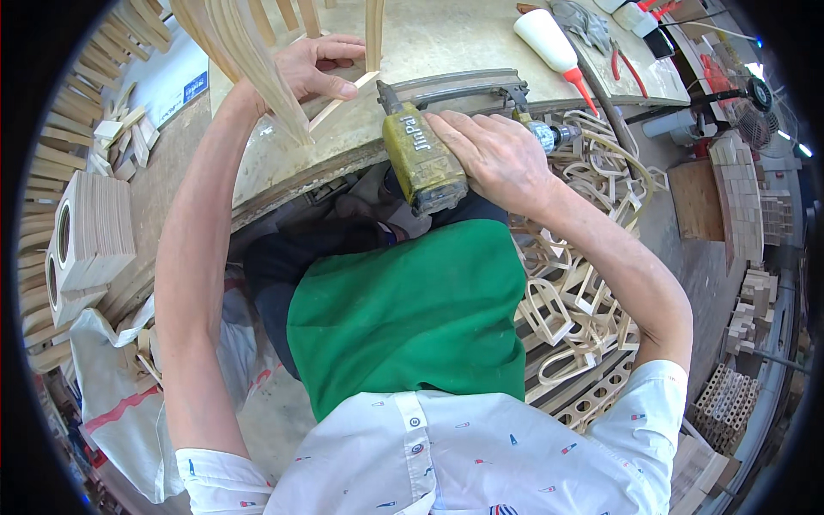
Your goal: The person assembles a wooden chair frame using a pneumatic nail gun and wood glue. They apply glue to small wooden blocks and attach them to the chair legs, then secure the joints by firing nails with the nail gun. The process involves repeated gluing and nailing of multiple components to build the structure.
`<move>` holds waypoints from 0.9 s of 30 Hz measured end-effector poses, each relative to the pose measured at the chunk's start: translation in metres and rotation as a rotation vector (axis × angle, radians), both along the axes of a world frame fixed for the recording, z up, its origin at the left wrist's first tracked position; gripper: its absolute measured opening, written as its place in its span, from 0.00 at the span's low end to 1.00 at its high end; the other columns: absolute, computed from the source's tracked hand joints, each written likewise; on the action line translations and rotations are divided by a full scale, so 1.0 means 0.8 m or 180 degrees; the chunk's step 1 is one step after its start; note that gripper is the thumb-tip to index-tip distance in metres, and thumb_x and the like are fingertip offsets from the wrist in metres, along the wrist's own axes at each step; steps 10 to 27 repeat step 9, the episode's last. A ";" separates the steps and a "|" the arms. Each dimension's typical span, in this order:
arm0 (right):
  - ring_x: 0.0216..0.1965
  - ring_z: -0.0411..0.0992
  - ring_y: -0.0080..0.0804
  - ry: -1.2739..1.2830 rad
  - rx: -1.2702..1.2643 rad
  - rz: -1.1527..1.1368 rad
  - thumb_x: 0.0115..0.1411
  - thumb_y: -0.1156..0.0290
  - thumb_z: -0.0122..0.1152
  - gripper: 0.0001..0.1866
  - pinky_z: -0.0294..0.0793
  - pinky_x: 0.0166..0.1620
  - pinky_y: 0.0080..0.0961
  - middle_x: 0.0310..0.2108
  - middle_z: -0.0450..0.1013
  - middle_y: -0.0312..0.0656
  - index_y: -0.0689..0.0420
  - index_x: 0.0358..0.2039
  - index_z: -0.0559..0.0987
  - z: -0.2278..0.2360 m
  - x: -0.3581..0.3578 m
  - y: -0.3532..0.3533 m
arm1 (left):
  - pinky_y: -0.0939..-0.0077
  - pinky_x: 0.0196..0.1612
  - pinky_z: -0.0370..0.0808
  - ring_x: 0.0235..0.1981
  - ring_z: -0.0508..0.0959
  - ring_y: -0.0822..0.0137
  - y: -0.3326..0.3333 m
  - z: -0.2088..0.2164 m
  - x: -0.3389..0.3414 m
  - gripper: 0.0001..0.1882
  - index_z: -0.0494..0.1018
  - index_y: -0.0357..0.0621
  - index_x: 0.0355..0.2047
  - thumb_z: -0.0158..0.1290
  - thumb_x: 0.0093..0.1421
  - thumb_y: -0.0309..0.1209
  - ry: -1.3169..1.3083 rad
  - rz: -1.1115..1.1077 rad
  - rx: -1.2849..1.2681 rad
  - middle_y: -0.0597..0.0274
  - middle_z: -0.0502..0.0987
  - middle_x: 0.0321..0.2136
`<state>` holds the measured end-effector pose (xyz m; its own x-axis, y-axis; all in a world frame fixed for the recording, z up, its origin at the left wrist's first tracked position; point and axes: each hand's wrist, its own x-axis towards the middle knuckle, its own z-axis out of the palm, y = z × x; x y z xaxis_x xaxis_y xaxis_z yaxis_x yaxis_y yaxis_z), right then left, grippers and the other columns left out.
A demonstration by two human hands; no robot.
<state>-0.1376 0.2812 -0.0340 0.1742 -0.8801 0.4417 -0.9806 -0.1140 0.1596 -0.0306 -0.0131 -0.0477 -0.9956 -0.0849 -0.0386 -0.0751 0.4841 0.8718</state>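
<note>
My right hand (493,159) grips a yellow nail gun (421,163) held on its side above the table's near edge. The nose of the gun is at the end of a thin wooden strip (368,83), beside an upright wooden slat (374,34). My left hand (311,70) pinches the strip, with the thumb along it and the other fingers stretched behind; their exact hold is partly hidden. Long curved wooden pieces (249,69) rise in front of my left wrist, and the strip runs between their lower end and the slat.
A white glue bottle (549,43) with a red nozzle lies on the worktable (463,51), near red-handled pliers (629,73) and a grey glove (585,24). Small wooden blocks (129,137) and stacked boards (90,232) are at left. Bent wooden frames (549,309) pile up at right.
</note>
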 end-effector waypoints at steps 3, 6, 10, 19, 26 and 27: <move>0.29 0.74 0.25 0.0007 -0.0059 0.0015 0.50 0.71 0.55 0.23 0.74 0.33 0.24 0.36 0.73 0.36 0.62 0.48 0.73 -0.001 0.001 -0.003 | 0.72 0.61 0.65 0.56 0.70 0.62 -0.002 -0.002 -0.001 0.40 0.68 0.36 0.57 0.69 0.45 0.37 0.0000 0.0008 0.0027 0.66 0.64 0.62; 0.29 0.74 0.26 0.0008 -0.0079 0.0008 0.50 0.71 0.55 0.22 0.74 0.33 0.23 0.36 0.73 0.36 0.62 0.48 0.73 -0.002 0.001 -0.003 | 0.72 0.62 0.64 0.57 0.69 0.61 -0.001 -0.003 -0.003 0.40 0.68 0.35 0.57 0.69 0.44 0.37 -0.0006 0.0018 0.0093 0.66 0.64 0.62; 0.30 0.74 0.26 -0.0007 -0.0034 0.0018 0.50 0.71 0.55 0.23 0.74 0.34 0.23 0.36 0.73 0.36 0.62 0.49 0.72 -0.001 0.000 -0.003 | 0.70 0.63 0.63 0.59 0.68 0.61 -0.001 -0.001 -0.001 0.41 0.67 0.36 0.57 0.69 0.45 0.38 -0.0002 -0.0022 0.0013 0.63 0.64 0.62; 0.30 0.74 0.26 -0.0007 -0.0034 0.0018 0.50 0.71 0.55 0.23 0.74 0.34 0.23 0.36 0.73 0.36 0.62 0.49 0.72 -0.001 0.000 -0.003 | 0.70 0.63 0.63 0.59 0.68 0.61 -0.001 -0.001 -0.001 0.41 0.67 0.36 0.57 0.69 0.45 0.38 -0.0002 -0.0022 0.0013 0.63 0.64 0.62; 0.30 0.74 0.26 -0.0007 -0.0034 0.0018 0.50 0.71 0.55 0.23 0.74 0.34 0.23 0.36 0.73 0.36 0.62 0.49 0.72 -0.001 0.000 -0.003 | 0.70 0.63 0.63 0.59 0.68 0.61 -0.001 -0.001 -0.001 0.41 0.67 0.36 0.57 0.69 0.45 0.38 -0.0002 -0.0022 0.0013 0.63 0.64 0.62; 0.30 0.74 0.26 -0.0007 -0.0034 0.0018 0.50 0.71 0.55 0.23 0.74 0.34 0.23 0.36 0.73 0.36 0.62 0.49 0.72 -0.001 0.000 -0.003 | 0.70 0.63 0.63 0.59 0.68 0.61 -0.001 -0.001 -0.001 0.41 0.67 0.36 0.57 0.69 0.45 0.38 -0.0002 -0.0022 0.0013 0.63 0.64 0.62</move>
